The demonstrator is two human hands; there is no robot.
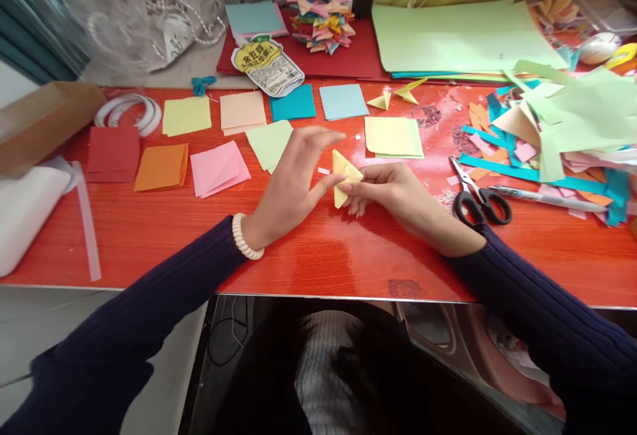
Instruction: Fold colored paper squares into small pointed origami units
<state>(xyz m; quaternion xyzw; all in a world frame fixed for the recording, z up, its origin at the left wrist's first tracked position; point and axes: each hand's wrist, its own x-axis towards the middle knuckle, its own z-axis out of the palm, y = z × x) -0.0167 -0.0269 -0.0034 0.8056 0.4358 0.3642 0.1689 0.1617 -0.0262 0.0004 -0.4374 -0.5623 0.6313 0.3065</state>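
over the glossy red tabletop (298, 259), my right hand (398, 193) pinched folded yellow paper (344, 167) while my left hand (286, 189) spread wide, thumb touching.

The folded yellow piece (350, 169) is matt paper, the bench (318, 252) glossy with a wood-grain look, the scissors (476, 196) shiny metal and black plastic, the bag (132, 14) crinkled clear plastic, the left sleeve (166, 296) ribbed knit.

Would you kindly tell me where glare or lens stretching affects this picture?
In the head view, the glossy red wood-grain tabletop shows soft sheen; the pale-yellow square paper stack looks nearly washed out; the folded yellow paper triangle has readable edges; the navy ribbed sleeves seem stretched toward the corners.
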